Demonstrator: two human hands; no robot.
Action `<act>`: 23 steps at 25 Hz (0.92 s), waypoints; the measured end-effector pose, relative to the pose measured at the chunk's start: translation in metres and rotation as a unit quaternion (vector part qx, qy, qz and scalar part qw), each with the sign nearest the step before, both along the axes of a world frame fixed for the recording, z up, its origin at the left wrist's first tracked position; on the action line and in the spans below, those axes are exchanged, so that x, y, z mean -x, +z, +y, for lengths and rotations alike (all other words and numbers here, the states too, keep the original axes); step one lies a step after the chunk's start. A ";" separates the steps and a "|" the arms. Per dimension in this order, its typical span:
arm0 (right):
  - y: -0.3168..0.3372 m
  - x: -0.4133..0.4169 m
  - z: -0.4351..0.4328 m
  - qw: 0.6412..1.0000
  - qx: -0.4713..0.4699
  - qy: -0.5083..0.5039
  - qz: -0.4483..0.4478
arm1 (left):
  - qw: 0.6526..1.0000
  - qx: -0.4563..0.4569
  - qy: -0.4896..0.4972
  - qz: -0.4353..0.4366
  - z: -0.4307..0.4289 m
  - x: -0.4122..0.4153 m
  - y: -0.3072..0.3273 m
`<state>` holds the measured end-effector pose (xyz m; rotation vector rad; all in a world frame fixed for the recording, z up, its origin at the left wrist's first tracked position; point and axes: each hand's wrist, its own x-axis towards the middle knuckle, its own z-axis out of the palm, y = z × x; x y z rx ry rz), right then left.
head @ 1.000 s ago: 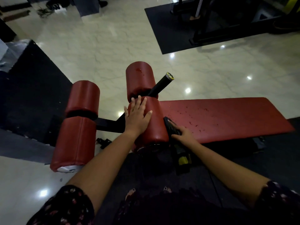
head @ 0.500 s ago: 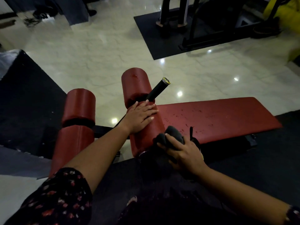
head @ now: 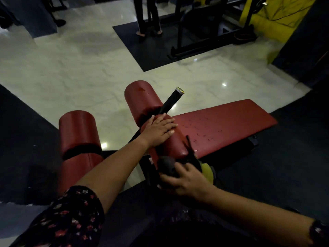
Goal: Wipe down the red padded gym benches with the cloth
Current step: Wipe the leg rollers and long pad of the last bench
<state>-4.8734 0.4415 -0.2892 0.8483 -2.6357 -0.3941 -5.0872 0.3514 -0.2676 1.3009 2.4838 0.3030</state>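
A red padded bench (head: pixel 222 125) stretches to the right, its flat pad speckled with small marks. At its near end are red roller pads: a near one (head: pixel 170 143), a far one (head: pixel 142 98), and a second pair (head: pixel 78 132) at the left. My left hand (head: pixel 160 128) lies flat with straight fingers on top of the near roller. My right hand (head: pixel 185 179) grips a dark cloth (head: pixel 167 165) and holds it against the roller's near end. A black post (head: pixel 170 101) sticks up between the rollers.
Black rubber mats (head: pixel 284 166) lie under the bench and at the left. Pale tiled floor (head: pixel 71 72) spreads beyond. Further back a person's legs (head: pixel 149 16) stand on a mat beside a black machine frame (head: pixel 204 41). Something yellow (head: pixel 207 171) shows under the bench.
My right hand with the cloth has slid from the roller's right side down to its near end. The left hand stayed on the roller. The view tilted up and shows more of the room.
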 end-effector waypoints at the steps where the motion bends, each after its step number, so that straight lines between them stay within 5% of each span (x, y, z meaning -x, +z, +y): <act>1: -0.009 0.002 -0.021 0.999 -0.045 -0.020 0.003 | 1.000 0.018 -0.011 -0.016 0.001 0.004 0.003; 6: -0.007 0.029 -0.109 0.946 -0.096 -0.310 0.011 | 0.997 0.049 -0.043 -0.029 0.003 0.010 0.002; 10: -0.023 0.008 -0.096 0.948 -0.114 -0.295 0.029 | 0.999 -0.026 -0.022 0.017 -0.004 -0.001 -0.008; 15: -0.017 -0.037 -0.029 0.930 0.038 -0.342 0.130 | 0.986 -0.156 0.017 0.059 -0.011 -0.010 -0.023; 19: -0.024 -0.050 -0.012 0.916 0.098 -0.385 0.060 | 0.974 -0.215 0.021 0.072 -0.010 -0.011 -0.031; 23: -0.017 -0.038 0.028 0.834 0.277 -0.476 -0.024 | 0.971 -0.225 0.032 0.071 -0.008 -0.008 -0.033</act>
